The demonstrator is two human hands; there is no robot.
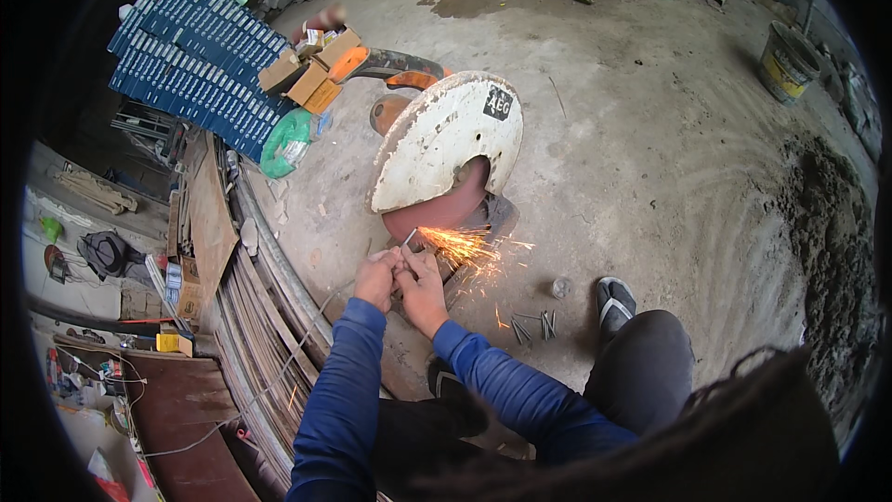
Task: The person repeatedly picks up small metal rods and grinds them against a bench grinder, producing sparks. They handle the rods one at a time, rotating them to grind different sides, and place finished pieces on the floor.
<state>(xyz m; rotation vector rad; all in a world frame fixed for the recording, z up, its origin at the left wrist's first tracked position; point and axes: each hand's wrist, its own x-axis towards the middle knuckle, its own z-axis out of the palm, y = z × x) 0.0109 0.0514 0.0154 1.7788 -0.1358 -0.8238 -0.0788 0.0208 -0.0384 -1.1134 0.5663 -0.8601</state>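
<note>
My left hand (375, 280) and my right hand (426, 294) are together, fingers closed in a pinch round a thin metal rod (410, 238). The rod's tip meets the lower edge of a reddish-brown abrasive disc (437, 212), and orange sparks (462, 246) spray to the right. Over the disc sits the worn white guard (437, 149) of a cut-off saw, with its orange and black handle (401, 65) behind. On the floor to the right of my hands lie several short metal rods (534, 326). My fingers hide most of the held rod.
A small clear cup (560, 287) stands near my sandalled right foot (613, 305). Long pipes and boards (265, 297) lie at the left, crossed by a grey cable (290, 360). Stacked blue boxes (200, 65) and opened cartons (311, 70) are behind; a bucket (788, 62) stands far right.
</note>
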